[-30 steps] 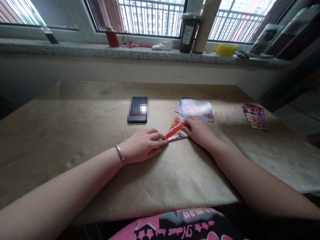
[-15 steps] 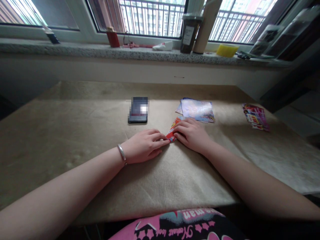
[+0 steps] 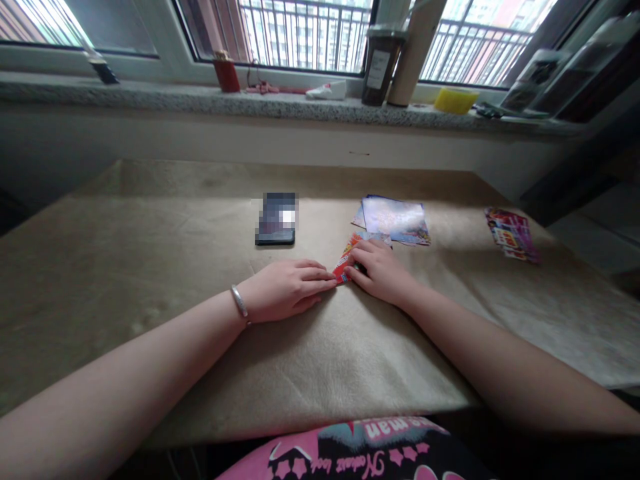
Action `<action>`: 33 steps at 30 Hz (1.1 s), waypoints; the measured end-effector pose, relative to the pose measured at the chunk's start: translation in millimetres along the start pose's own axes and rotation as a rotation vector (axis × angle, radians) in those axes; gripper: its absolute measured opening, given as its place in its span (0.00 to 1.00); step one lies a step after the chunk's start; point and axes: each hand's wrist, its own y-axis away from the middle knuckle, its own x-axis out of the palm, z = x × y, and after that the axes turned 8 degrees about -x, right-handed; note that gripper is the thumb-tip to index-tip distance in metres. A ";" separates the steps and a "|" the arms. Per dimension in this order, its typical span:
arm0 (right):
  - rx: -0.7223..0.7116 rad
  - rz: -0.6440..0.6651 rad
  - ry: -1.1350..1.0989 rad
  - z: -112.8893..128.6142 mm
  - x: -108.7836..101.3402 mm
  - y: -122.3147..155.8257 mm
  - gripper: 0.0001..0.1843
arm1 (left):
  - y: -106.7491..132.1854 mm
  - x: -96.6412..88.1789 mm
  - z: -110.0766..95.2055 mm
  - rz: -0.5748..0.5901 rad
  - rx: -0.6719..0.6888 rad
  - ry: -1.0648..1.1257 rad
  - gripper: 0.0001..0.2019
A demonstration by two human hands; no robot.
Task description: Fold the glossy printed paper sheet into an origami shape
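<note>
A small red printed sheet of paper [image 3: 342,272], apparently folded, lies on the table between my hands. My left hand [image 3: 285,288] rests flat with its fingers stretched out, the fingertips touching the sheet's near left corner. Over the sheet's right part lies my right hand [image 3: 380,270], its fingers bent and its thumb close to the red edge, gripping the paper against the table. Much of the sheet is hidden under that hand; a pale patterned part shows past the fingers. Just beyond it are several blue-purple printed sheets [image 3: 397,220], overlapping.
A dark phone-like device [image 3: 276,223], its screen pixelated, lies left of the sheets. Several pink and red printed papers [image 3: 513,233] are fanned at the right. Behind the table [image 3: 150,220], the stone windowsill [image 3: 300,107] bears a lidded dark jar [image 3: 381,70] and a yellow block [image 3: 456,101].
The right hand has shifted slightly, and more of the pale part of the sheet shows beyond its fingers. The left hand has drawn back a little to the left.
</note>
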 end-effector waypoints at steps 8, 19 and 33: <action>0.055 -0.007 -0.016 -5.4 2.5 -0.7 0.11 | -5.5 3.0 2.5 -0.016 0.009 0.042 0.17; 0.091 0.005 -0.056 -10.5 7.8 -1.8 0.12 | -7.0 5.0 3.5 -0.020 0.000 0.036 0.16; 0.100 0.005 -0.028 -9.7 11.3 -1.3 0.11 | -5.6 4.1 3.7 -0.022 0.008 0.008 0.14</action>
